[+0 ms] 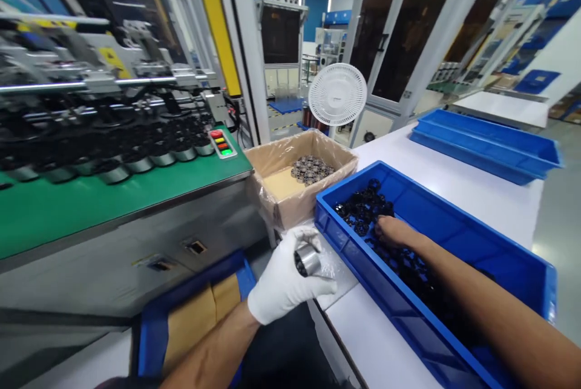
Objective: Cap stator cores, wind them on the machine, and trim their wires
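My left hand (290,280), in a white glove, is wrapped round a short silver stator core (310,259) with black parts inside it. It hovers at the near side of the white table, left of a long blue bin (426,201). My bare right hand (394,232) reaches into that bin, fingers curled down among small black plastic parts (363,204). Whatever its fingertips grip is hidden. More dark parts lie along the bin floor under my forearm.
A plastic-lined carton (290,207) holding several metal cores touches the bin's far left end. On the left, a green bench (136,201) carries a row of cores beneath a machine (104,74), with a button box (222,143). A white fan (338,95) stands behind; stacked blue trays (485,144) sit right.
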`<state>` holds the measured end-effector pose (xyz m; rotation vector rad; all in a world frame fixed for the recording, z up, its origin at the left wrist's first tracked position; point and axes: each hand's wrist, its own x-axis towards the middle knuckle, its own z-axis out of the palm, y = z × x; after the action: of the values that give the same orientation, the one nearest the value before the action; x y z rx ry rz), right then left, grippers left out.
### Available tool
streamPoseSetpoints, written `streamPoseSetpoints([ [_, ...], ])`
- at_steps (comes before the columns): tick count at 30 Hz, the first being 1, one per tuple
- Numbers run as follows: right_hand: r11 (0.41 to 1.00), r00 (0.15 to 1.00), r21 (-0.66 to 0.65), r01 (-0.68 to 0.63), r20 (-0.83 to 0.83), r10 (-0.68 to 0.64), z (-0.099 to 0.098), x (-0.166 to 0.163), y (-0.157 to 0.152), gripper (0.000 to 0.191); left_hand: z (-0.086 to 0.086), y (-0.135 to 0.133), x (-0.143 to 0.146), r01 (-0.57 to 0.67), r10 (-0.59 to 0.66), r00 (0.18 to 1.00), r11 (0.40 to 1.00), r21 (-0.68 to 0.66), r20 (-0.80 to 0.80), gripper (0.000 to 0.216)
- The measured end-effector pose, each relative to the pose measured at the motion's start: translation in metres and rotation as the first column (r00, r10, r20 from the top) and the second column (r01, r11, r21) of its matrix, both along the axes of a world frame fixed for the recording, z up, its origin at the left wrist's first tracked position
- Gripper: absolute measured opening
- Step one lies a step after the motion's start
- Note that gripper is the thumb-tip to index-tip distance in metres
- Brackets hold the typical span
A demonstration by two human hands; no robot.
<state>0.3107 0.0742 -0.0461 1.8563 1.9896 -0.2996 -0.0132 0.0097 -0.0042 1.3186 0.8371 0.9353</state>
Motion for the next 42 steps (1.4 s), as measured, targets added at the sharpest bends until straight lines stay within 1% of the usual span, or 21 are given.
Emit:
streamPoseSetpoints([
  [2, 0.999, 0.999, 0.035, -0.016, 0.041, 0.015, 0.008, -0.002, -0.001, 0.025, 0.002, -0.006, -0.001, -0.022, 0.022, 1.0, 0.999, 0.035, -0.006, 0.065],
  [6, 0.973, 0.994, 0.228, -0.028, 0.114, 0.002, 0.033, -0.003, -0.001, 0.016, 0.001, -0.011, -0.007, 0.043, -0.076, 0.986, 0.976, 0.214, 0.149, 0.049],
  [10, 0.863, 0.995, 0.503, -0.056, 0.097, 0.007, 0.051, -0.022, -0.01, 0.034, 0.001, -0.011, -0.011, 0.091, -0.113, 0.98, 0.986, 0.138, 0.163, 0.053],
  [11, 0.816, 0.996, 0.573, -0.072, 0.077, 0.033, 0.055, -0.032, -0.017, 0.038, 0.001, -0.01, -0.012, 0.093, -0.113, 0.98, 0.988, 0.127, 0.161, 0.055],
  [12, 0.745, 0.995, 0.66, -0.093, 0.032, 0.096, 0.058, -0.045, -0.026, 0.039, 0.001, -0.009, -0.011, 0.091, -0.112, 0.979, 0.987, 0.131, 0.167, 0.057],
  [13, 0.653, 0.979, 0.749, -0.111, -0.03, 0.201, 0.061, -0.059, -0.037, 0.04, 0.001, -0.008, -0.01, 0.087, -0.113, 0.978, 0.986, 0.144, 0.178, 0.059],
  [14, 0.535, 0.931, 0.837, -0.112, -0.101, 0.352, 0.065, -0.073, -0.05, 0.039, 0.0, -0.008, -0.009, 0.091, -0.12, 0.974, 0.985, 0.148, 0.194, 0.061],
  [15, 0.417, 0.832, 0.904, -0.089, -0.163, 0.531, 0.068, -0.087, -0.063, 0.04, -0.002, -0.007, -0.007, 0.104, -0.133, 0.966, 0.985, 0.139, 0.221, 0.064],
  [16, 0.363, 0.721, 0.928, -0.08, -0.198, 0.664, 0.071, -0.1, -0.077, 0.043, -0.003, -0.008, -0.005, 0.127, -0.153, 0.953, 0.985, 0.112, 0.263, 0.067],
  [17, 0.34, 0.622, 0.937, -0.079, -0.22, 0.751, 0.074, -0.111, -0.089, 0.047, -0.005, -0.009, -0.002, 0.165, -0.178, 0.931, 0.984, 0.066, 0.319, 0.073],
  [19, 0.344, 0.504, 0.932, -0.114, -0.244, 0.828, 0.079, -0.126, -0.106, 0.053, -0.006, -0.014, 0.005, 0.272, -0.22, 0.868, 0.961, -0.055, 0.445, 0.092],
  [21, 0.346, 0.466, 0.928, -0.141, -0.246, 0.85, 0.082, -0.132, -0.113, 0.052, -0.005, -0.019, 0.011, 0.329, -0.22, 0.827, 0.935, -0.129, 0.517, 0.105],
  [23, 0.347, 0.459, 0.925, -0.157, -0.243, 0.855, 0.083, -0.131, -0.112, 0.048, -0.003, -0.024, 0.014, 0.278, -0.19, 0.864, 0.952, -0.128, 0.466, 0.101],
  [25, 0.354, 0.454, 0.922, -0.159, -0.25, 0.855, 0.083, -0.129, -0.109, 0.045, 0.0, -0.027, 0.015, 0.189, -0.15, 0.919, 0.979, -0.073, 0.366, 0.092],
  [27, 0.363, 0.447, 0.918, -0.16, -0.26, 0.856, 0.083, -0.127, -0.107, 0.044, 0.001, -0.027, 0.015, 0.157, -0.139, 0.946, 0.987, -0.041, 0.293, 0.088],
  [29, 0.358, 0.437, 0.919, -0.166, -0.257, 0.862, 0.083, -0.126, -0.107, 0.043, 0.001, -0.026, 0.014, 0.168, -0.145, 0.945, 0.984, -0.052, 0.294, 0.089],
  [32, 0.313, 0.406, 0.929, -0.197, -0.213, 0.889, 0.082, -0.126, -0.108, 0.042, 0.001, -0.025, 0.014, 0.234, -0.176, 0.906, 0.966, -0.108, 0.385, 0.098],
  [34, 0.295, 0.393, 0.93, -0.221, -0.192, 0.899, 0.082, -0.125, -0.109, 0.04, 0.001, -0.025, 0.014, 0.249, -0.184, 0.891, 0.963, -0.108, 0.414, 0.095],
  [37, 0.314, 0.401, 0.926, -0.211, -0.211, 0.892, 0.083, -0.125, -0.109, 0.036, 0.003, -0.026, 0.013, 0.215, -0.166, 0.901, 0.973, -0.081, 0.401, 0.081],
  [39, 0.323, 0.41, 0.927, -0.19, -0.225, 0.884, 0.085, -0.125, -0.109, 0.034, 0.006, -0.027, 0.013, 0.216, -0.163, 0.902, 0.972, -0.09, 0.399, 0.081],
  [42, 0.299, 0.416, 0.935, -0.191, -0.199, 0.887, 0.084, -0.125, -0.109, 0.034, 0.008, -0.026, 0.012, 0.226, -0.173, 0.914, 0.968, -0.107, 0.366, 0.083],
])
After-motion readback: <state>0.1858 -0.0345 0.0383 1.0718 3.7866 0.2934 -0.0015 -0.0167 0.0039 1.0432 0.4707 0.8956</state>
